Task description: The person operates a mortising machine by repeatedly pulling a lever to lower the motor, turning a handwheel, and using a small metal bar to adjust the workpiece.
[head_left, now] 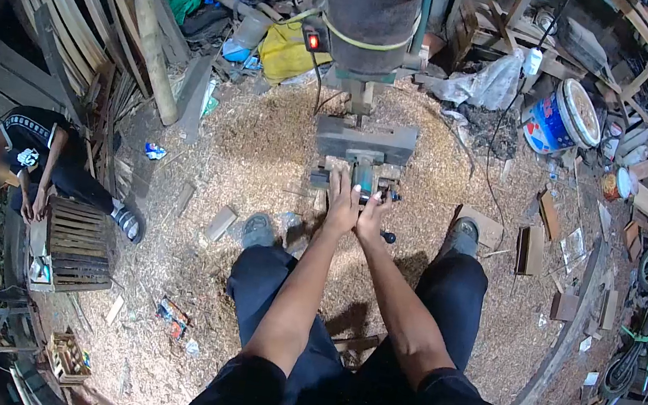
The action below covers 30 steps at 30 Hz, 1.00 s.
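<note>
My left hand [342, 205] lies at the front of a floor-standing machine with a vise-like clamp [364, 158]. Its fingers are stretched out and point away from me, against the left side of the clamp. Close beside it, wrists almost touching, is my right hand [371, 216]. The right fingers look bent at the clamp's front right; what is in them is too small to make out. Between the hands and the clamp jaws shows a greenish part [362, 176]. A black knob [389, 237] sticks out just below my right hand.
Wood shavings cover the floor [259, 131]. A large dark drum [370, 18] rises behind the clamp, with a lit red switch [313, 41] on its left. A person [37, 154] sits at left by a slatted wooden crate [78, 242]. A paint bucket [559, 120] and wood offcuts [530, 250] lie right.
</note>
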Motion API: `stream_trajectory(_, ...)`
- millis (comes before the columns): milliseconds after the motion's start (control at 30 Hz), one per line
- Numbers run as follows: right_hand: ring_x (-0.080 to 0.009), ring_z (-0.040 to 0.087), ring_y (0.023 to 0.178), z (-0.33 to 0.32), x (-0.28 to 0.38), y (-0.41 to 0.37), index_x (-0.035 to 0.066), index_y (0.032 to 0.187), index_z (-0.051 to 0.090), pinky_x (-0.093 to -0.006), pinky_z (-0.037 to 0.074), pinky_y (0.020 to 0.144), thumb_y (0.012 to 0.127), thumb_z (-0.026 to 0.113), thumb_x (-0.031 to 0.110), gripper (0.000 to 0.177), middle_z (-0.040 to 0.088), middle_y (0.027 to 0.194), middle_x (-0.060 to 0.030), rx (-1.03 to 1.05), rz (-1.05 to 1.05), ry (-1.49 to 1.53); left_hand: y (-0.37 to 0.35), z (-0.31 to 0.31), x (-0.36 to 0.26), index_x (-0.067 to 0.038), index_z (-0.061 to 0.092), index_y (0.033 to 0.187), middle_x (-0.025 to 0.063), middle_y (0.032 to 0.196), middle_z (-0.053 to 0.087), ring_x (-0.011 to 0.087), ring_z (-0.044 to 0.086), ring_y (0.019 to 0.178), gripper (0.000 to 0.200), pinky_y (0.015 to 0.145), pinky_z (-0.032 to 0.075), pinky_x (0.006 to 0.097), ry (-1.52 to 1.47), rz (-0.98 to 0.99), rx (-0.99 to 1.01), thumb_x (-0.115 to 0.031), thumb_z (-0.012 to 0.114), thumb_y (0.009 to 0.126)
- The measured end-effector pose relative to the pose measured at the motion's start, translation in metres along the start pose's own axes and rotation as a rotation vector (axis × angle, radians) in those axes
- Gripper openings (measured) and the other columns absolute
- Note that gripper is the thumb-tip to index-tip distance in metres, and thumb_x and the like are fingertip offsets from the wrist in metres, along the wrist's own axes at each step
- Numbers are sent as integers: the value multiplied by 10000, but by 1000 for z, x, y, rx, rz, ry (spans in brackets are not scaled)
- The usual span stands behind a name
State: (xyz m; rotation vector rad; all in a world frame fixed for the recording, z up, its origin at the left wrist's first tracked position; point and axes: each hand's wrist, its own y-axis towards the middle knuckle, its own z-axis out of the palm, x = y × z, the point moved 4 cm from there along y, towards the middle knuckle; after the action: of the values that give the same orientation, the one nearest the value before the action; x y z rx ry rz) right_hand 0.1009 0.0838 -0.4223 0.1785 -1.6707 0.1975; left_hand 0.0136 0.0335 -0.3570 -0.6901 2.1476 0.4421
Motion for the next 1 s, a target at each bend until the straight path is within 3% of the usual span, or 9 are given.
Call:
stream_trajectory(133, -460, 249, 1394, -16, 1, 6, -138, 1450, 179, -440, 197, 1171, 1036, 294, 516, 783, 213, 1484, -367, 209, 72, -144, 4, 7, 14, -17, 114, 1549, 323, 1583, 39, 465, 40, 1476, 649, 1207, 94, 483, 33, -98, 80, -407, 270, 1054)
stream_trajectory(200, -406, 270, 1422, -5, -69, 48, -103, 1483, 213, -418, 193, 1182, 1042, 252, 512, 758, 264, 1512, -326, 318, -37, -232, 19, 26, 51, -37, 151, 1554, 265, 1610, 4, 418, -46, 1492, 663, 1214, 59, 456, -37, -53, 145, -466, 218, 1053)
stream_trajectory(233, -398, 270, 1425, -13, -42, 54, -98, 1484, 220, -413, 192, 1182, 1042, 249, 517, 758, 268, 1515, -317, 343, -26, -225, 14, 9, 26, -33, 175, 1548, 266, 1604, 60, 440, 94, 1464, 647, 1207, 114, 458, -366, -280, 110, -451, 225, 1057)
stream_trajectory(300, -381, 269, 1429, -32, 21, 68, -88, 1485, 234, -405, 192, 1183, 1041, 243, 526, 758, 277, 1520, -297, 322, 0, -157, 1, -34, -36, -24, 231, 1528, 264, 1576, 171, 436, 259, 1430, 615, 1193, 185, 447, -646, -393, 27, -425, 249, 1062)
stream_trajectory(467, -339, 268, 1441, -48, 177, 115, -61, 1488, 269, -384, 191, 1186, 1038, 229, 550, 760, 299, 1534, -249, 264, -112, 11, 36, -128, -128, 1, 398, 1457, 246, 1461, 442, 308, 380, 1402, 544, 1161, 267, 385, -366, 190, -191, -369, 337, 1063)
stream_trajectory(600, -305, 268, 1451, -48, 297, 154, -40, 1491, 297, -367, 190, 1187, 1037, 217, 570, 765, 317, 1545, -210, 256, -226, 105, 69, -197, -208, -21, 308, 1499, 277, 1531, 305, 405, 290, 1434, 606, 1156, 250, 483, -157, 562, -452, -260, 528, 988)
stream_trajectory(733, -326, 342, 1406, -26, 388, 219, -70, 1424, 360, -380, 256, 1150, 1048, 223, 545, 733, 388, 1488, -243, 161, -608, 167, 97, -236, -292, -65, 214, 1533, 310, 1578, 101, 478, 127, 1462, 760, 1170, 157, 533, 148, 747, -643, -275, 616, 924)
stream_trajectory(900, -396, 430, 1334, -14, 438, 266, -78, 1373, 421, -422, 298, 1116, 1024, 212, 600, 791, 492, 1369, -304, 100, -489, 67, 127, -230, -305, -83, 403, 1407, 291, 1506, 255, 474, 269, 1387, 553, 1134, 225, 531, 133, 853, -831, -224, 616, 916)
stream_trajectory(1000, -419, 457, 1308, 29, 406, 379, -103, 1325, 478, -443, 326, 1096, 987, 215, 668, 882, 520, 1334, -325, 228, -376, -19, 125, -236, -314, -80, 473, 1297, 260, 1411, 352, 440, 361, 1302, 425, 1083, 283, 525, 115, 826, -888, -196, 614, 914)
